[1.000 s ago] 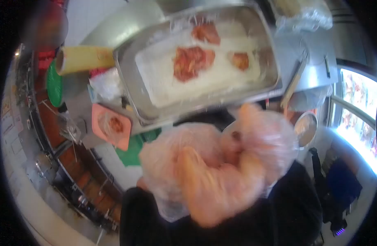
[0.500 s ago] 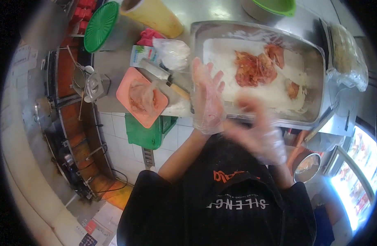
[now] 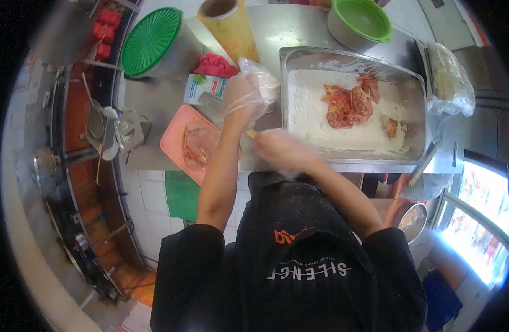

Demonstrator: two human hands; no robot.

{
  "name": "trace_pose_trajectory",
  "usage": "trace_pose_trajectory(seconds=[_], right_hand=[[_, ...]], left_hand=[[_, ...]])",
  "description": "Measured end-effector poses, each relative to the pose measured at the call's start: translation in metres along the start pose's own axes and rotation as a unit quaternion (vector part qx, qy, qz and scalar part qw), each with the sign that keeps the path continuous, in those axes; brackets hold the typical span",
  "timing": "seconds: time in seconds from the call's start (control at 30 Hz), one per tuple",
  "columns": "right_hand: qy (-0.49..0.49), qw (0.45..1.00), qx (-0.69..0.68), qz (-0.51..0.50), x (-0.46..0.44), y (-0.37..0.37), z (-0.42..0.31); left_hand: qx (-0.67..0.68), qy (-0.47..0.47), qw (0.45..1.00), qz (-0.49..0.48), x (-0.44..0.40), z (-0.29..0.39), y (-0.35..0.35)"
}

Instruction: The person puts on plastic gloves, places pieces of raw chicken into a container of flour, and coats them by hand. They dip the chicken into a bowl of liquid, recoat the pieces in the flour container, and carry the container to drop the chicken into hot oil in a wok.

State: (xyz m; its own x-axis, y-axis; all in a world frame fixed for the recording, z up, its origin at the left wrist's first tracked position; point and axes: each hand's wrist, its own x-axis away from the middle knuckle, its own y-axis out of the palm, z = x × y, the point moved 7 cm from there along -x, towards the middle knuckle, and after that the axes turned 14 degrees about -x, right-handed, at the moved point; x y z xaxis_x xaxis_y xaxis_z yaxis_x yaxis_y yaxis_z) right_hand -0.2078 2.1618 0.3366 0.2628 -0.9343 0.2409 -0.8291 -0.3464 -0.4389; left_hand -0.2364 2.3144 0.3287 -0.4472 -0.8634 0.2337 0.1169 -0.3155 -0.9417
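My left hand, in a clear plastic glove, is over the counter at the left edge of a clear bag with white contents. Its fingers look curled, and whatever they hold is hidden. My right hand, also gloved, is smeared by motion beside the wooden knife handle; its grip cannot be made out. Left of my left forearm lies a pink tray with reddish meat under plastic film. Reddish coated meat pieces lie on white powder in the large metal pan.
Behind my hands stand a tub with a green lid, a yellow film roll, a red cloth and a printed packet. A bowl with a green strainer is behind the pan. A wrapped package sits right.
My hands have moved left, away from the front of the pan. The left hand now reaches the bag and the right is beside the knife handle. The camera view has shifted.
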Motion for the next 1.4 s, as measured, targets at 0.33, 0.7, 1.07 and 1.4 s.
trace_pose_trajectory(seconds=[0.33, 0.7, 1.07, 1.4], right_hand=[[0.237, 0.958, -0.135, 0.088, -0.021, 0.045, 0.024], [0.377, 0.917, -0.130, 0.029, 0.155, -0.018, -0.040], [0.321, 0.931, -0.085, 0.150, 0.193, -0.072, 0.026], [0.154, 0.969, 0.059, 0.182, 0.121, -0.175, 0.013]], left_hand=[[-0.037, 0.306, 0.951, -0.020, 0.002, -0.006, -0.019], [-0.069, 0.292, 0.953, -0.036, 0.019, 0.012, -0.058], [-0.040, 0.174, 0.978, 0.104, 0.011, -0.034, 0.022], [-0.143, 0.145, 0.864, 0.460, 0.093, 0.017, -0.033]])
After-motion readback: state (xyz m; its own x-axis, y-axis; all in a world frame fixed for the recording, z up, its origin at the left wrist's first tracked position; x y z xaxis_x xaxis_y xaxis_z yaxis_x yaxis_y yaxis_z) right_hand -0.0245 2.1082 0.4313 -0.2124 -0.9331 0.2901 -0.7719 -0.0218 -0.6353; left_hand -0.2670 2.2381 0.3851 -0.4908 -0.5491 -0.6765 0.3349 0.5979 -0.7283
